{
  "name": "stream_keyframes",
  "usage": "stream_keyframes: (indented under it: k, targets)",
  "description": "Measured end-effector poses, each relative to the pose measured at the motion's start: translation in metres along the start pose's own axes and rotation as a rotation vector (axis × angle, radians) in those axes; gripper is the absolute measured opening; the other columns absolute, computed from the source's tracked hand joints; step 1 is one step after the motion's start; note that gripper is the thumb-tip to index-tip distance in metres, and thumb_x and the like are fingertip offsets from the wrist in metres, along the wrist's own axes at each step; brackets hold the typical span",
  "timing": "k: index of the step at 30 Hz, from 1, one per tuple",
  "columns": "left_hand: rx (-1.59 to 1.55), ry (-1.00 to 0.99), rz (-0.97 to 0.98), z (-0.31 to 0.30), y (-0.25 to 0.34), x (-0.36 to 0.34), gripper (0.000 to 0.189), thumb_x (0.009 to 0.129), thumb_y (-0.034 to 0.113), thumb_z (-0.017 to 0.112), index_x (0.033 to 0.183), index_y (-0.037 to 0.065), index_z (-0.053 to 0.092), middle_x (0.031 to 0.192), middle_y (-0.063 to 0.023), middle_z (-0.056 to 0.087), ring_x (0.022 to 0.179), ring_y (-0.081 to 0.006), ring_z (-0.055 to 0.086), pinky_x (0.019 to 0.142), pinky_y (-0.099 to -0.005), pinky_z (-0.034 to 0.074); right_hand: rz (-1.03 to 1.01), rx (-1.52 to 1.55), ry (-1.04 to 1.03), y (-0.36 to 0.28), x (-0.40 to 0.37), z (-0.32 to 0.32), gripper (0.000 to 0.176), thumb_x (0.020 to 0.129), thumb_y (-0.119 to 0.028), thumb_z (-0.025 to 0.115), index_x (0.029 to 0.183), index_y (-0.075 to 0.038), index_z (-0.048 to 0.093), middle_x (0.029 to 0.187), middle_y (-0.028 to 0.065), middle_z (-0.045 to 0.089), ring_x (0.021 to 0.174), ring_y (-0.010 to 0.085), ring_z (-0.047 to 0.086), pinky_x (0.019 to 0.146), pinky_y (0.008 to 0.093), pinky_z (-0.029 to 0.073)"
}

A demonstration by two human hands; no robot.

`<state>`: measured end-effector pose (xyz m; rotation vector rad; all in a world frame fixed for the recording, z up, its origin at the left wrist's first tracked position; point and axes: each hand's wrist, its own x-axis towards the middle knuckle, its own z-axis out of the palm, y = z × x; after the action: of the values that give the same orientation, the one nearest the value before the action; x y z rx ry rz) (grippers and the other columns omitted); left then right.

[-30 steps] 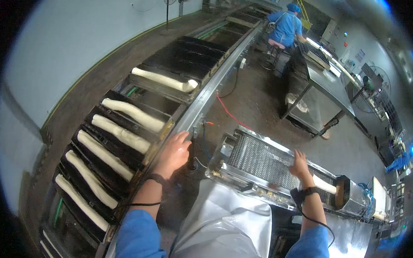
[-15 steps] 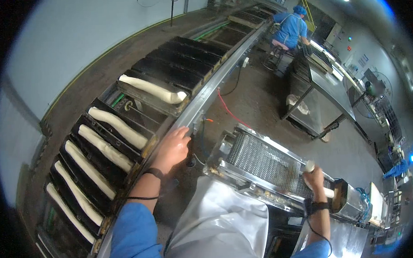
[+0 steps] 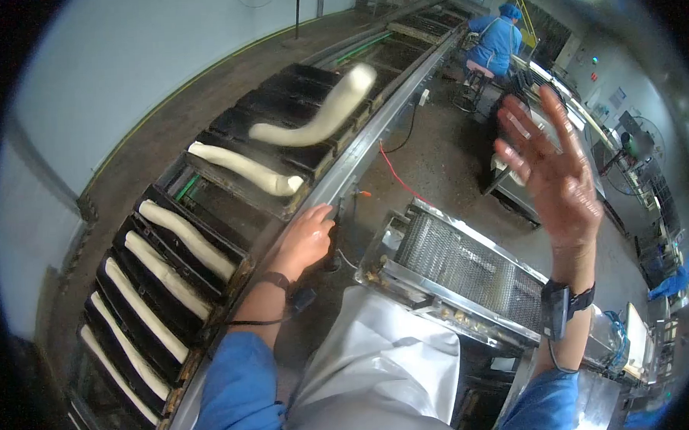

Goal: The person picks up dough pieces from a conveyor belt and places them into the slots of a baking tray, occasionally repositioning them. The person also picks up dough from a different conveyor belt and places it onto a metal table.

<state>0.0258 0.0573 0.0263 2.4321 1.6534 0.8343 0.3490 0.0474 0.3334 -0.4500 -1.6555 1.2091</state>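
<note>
My right hand [image 3: 554, 179] is raised at the right, palm showing and fingers spread, with nothing in it. A piece of dough [image 3: 321, 120], long and bent, is blurred above the black baking tins [image 3: 240, 116], its thick end lifted toward the rail. My left hand [image 3: 306, 240] lies at the metal conveyor rail [image 3: 335, 186], its fingers loosely stretched and holding nothing visible. Past it, another dough strip [image 3: 242, 167] rests in a tin. Several more dough strips [image 3: 166, 269] lie in tins nearer to me.
A small mesh conveyor [image 3: 462, 260] stands before me on the right. A co-worker [image 3: 496, 43] in blue sits at the far end, beside a metal table [image 3: 513, 196]. A red cable [image 3: 400, 174] hangs down to the floor between the two lines.
My right hand has let go of a dough piece from the mesh conveyor and risen open. That dough is now over the tins at the left. My left hand stays by the rail.
</note>
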Motion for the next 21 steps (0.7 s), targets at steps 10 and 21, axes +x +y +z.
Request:
stream_keyframes:
  k: [10, 21]
  targets:
    - [0.004, -0.018, -0.015, -0.005, 0.003, 0.000, 0.027, 0.080, 0.004, 0.060, 0.106, 0.003, 0.068, 0.135, -0.0149, 0.053, 0.131, -0.0308, 0.045, 0.109, -0.0409, 0.038, 0.801, -1.052, 0.241, 0.155, -0.218, -0.123, 0.069, 0.085, -0.026, 0.071, 0.143, -0.003, 0.040, 0.149, 0.0210, 0.036, 0.140, 0.0375, 0.032, 0.114, 0.0489, 0.031]
    - [0.267, -0.006, -0.313, -0.115, -0.041, -0.039, 0.065, 0.085, 0.030, 0.069, 0.137, 0.000, 0.044, 0.143, -0.0268, 0.037, 0.137, -0.0455, 0.028, 0.112, -0.0520, 0.026, 1.128, -1.725, 0.819, 0.179, -0.392, -0.190, 0.068, 0.098, -0.036, 0.050, 0.151, -0.004, 0.024, 0.158, 0.0207, 0.016, 0.147, 0.0369, 0.012, 0.118, 0.0522, 0.016]
